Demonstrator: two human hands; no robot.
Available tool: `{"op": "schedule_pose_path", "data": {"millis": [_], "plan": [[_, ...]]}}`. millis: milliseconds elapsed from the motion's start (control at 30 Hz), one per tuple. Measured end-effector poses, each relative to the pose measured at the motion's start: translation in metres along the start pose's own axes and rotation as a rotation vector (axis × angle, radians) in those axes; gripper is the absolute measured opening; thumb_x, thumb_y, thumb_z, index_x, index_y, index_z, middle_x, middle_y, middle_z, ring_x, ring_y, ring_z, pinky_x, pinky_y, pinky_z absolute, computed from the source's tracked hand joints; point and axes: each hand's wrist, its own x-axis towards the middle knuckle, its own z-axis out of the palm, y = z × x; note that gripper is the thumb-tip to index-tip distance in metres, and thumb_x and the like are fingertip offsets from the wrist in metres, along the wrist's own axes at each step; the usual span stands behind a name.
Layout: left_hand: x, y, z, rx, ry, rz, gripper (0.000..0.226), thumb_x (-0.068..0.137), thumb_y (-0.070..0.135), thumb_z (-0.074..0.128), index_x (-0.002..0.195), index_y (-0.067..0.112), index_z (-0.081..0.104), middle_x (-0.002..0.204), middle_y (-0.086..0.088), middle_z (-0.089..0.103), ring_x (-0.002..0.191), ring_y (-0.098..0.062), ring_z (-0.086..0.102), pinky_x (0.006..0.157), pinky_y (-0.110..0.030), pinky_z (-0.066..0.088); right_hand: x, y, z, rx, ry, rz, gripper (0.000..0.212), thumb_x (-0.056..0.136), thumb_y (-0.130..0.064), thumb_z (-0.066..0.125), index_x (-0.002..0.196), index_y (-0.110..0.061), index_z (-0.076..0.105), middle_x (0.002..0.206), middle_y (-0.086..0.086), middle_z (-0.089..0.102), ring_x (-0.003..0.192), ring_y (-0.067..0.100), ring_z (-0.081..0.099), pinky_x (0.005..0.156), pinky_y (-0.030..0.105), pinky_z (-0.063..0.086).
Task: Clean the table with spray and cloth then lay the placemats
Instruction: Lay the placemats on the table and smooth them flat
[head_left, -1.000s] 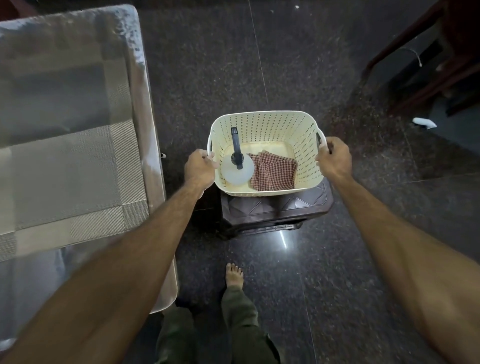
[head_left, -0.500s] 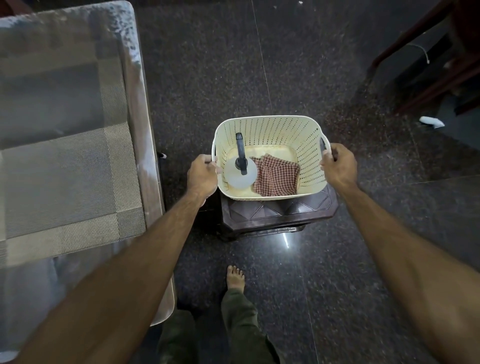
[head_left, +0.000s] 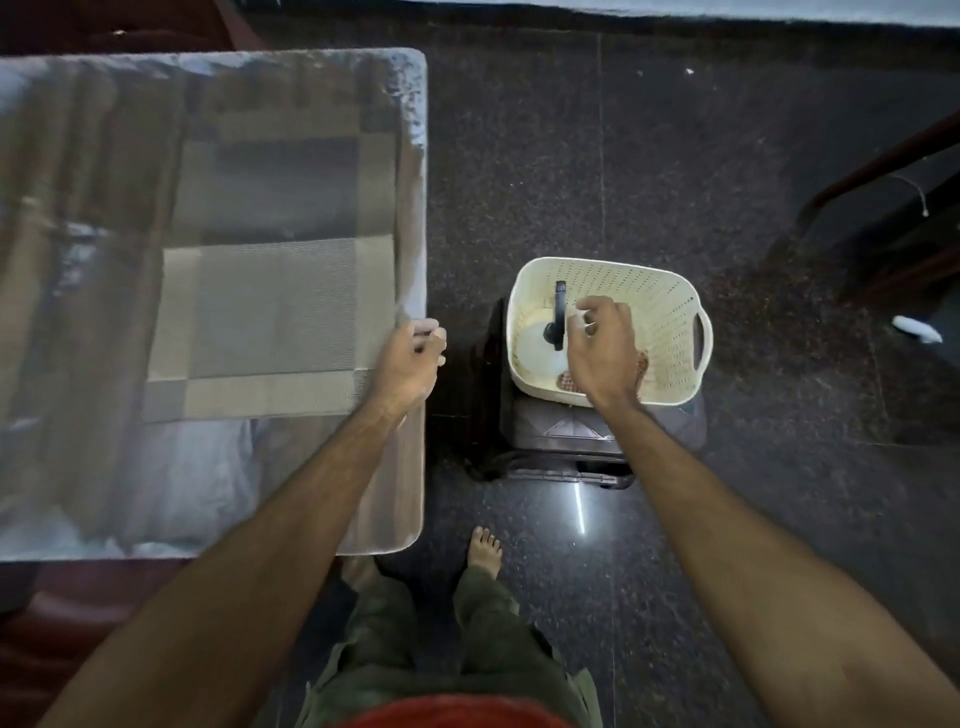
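A cream perforated basket (head_left: 670, 312) rests on a dark stool (head_left: 561, 441) on the floor. Inside it stands a white spray bottle (head_left: 540, 345) with a black nozzle, beside a red checked cloth (head_left: 566, 383) that my hand mostly hides. My right hand (head_left: 602, 348) hovers over the basket next to the bottle's nozzle, fingers apart, holding nothing. My left hand (head_left: 413, 358) is at the right edge of the glossy table (head_left: 410, 171), fingers loosely curled, empty. Two grey-beige placemats (head_left: 270, 312) lie on the table.
The floor is dark polished stone. Dark wooden furniture (head_left: 883, 208) stands at the far right with a small white object (head_left: 917, 328) on the floor by it. My bare foot (head_left: 484, 548) stands just below the stool. A red seat shows beyond the table's far end.
Both hands have let go of the basket's handles. The right hand moved over the basket toward the spray bottle; the left hand went to the table's edge. The view pulled back.
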Motion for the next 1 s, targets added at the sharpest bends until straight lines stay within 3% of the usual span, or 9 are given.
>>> {"op": "schedule_pose_path", "data": {"millis": [67,167,267,400,500,600,767,900,1000], "plan": [[-0.005,-0.001,-0.027,-0.029,0.037,0.020,0.009,0.103,0.016,0.047,0.102,0.018,0.056,0.097,-0.004,0.063,0.075,-0.010,0.057,0.069,-0.024,0.046,-0.008,-0.030,0.019,0.029,-0.070,-0.068,0.024,0.097,-0.024,0.055,0.114,-0.010,0.063,0.109,0.004,0.055,0.097,0.021,0.060,0.091,0.038,0.049],[-0.007,-0.009,-0.069,-0.078,0.146,0.014,0.011,0.101,0.017,0.051,0.112,0.016,0.055,0.109,-0.011,0.064,0.082,-0.012,0.058,0.077,-0.032,0.049,-0.020,-0.072,0.047,0.056,-0.165,-0.099,0.025,0.097,-0.026,0.057,0.113,-0.009,0.065,0.110,0.009,0.060,0.094,0.020,0.062,0.093,0.040,0.049],[-0.007,-0.022,-0.111,-0.107,0.290,-0.022,0.014,0.099,0.014,0.054,0.112,0.010,0.056,0.102,-0.010,0.061,0.092,-0.029,0.063,0.092,-0.043,0.050,-0.030,-0.109,0.073,-0.004,-0.276,-0.132,0.030,0.096,-0.027,0.057,0.117,-0.008,0.064,0.113,0.011,0.058,0.100,0.025,0.061,0.096,0.038,0.047],[-0.008,-0.046,-0.164,-0.026,0.485,-0.113,0.029,0.097,0.015,0.058,0.122,0.000,0.057,0.112,-0.017,0.065,0.103,-0.029,0.063,0.080,-0.019,0.038,-0.038,-0.137,0.111,-0.114,-0.376,-0.065,0.035,0.095,-0.030,0.056,0.113,-0.001,0.062,0.116,0.020,0.059,0.112,0.033,0.054,0.093,0.034,0.041],[-0.004,-0.065,-0.199,0.064,0.564,-0.180,0.036,0.093,0.018,0.062,0.124,0.001,0.055,0.121,-0.018,0.062,0.113,-0.031,0.060,0.093,-0.026,0.042,-0.041,-0.143,0.131,-0.116,-0.365,0.003,0.034,0.092,-0.032,0.059,0.107,-0.001,0.065,0.109,0.021,0.063,0.104,0.035,0.059,0.093,0.037,0.047],[0.001,-0.077,-0.230,0.184,0.584,-0.270,0.044,0.093,0.024,0.062,0.132,0.005,0.051,0.136,-0.021,0.048,0.122,-0.037,0.053,0.105,-0.041,0.043,-0.042,-0.146,0.145,-0.121,-0.316,0.056,0.035,0.089,-0.034,0.061,0.101,-0.002,0.066,0.101,0.019,0.066,0.097,0.035,0.062,0.088,0.037,0.050],[0.007,-0.091,-0.259,0.361,0.476,-0.347,0.045,0.091,0.021,0.059,0.131,0.003,0.054,0.135,-0.024,0.048,0.126,-0.038,0.046,0.103,-0.041,0.043,-0.042,-0.153,0.160,-0.083,-0.246,0.179,0.047,0.078,-0.045,0.070,0.106,-0.007,0.065,0.104,0.015,0.067,0.095,0.031,0.064,0.087,0.036,0.052],[0.011,-0.094,-0.269,0.360,0.439,-0.340,0.037,0.087,0.017,0.061,0.122,0.005,0.062,0.130,-0.023,0.053,0.122,-0.038,0.051,0.104,-0.041,0.046,-0.033,-0.141,0.176,-0.071,-0.195,0.291,0.060,0.054,-0.064,0.063,0.088,-0.015,0.063,0.095,0.013,0.069,0.087,0.030,0.068,0.079,0.042,0.058],[0.016,-0.092,-0.279,0.281,0.425,-0.375,0.033,0.084,0.014,0.066,0.115,0.004,0.070,0.119,-0.020,0.066,0.112,-0.035,0.062,0.097,-0.037,0.052,-0.036,-0.154,0.171,-0.065,-0.170,0.325,0.054,0.067,-0.045,0.081,0.107,-0.016,0.061,0.108,0.013,0.066,0.099,0.029,0.065,0.092,0.043,0.053]]}}
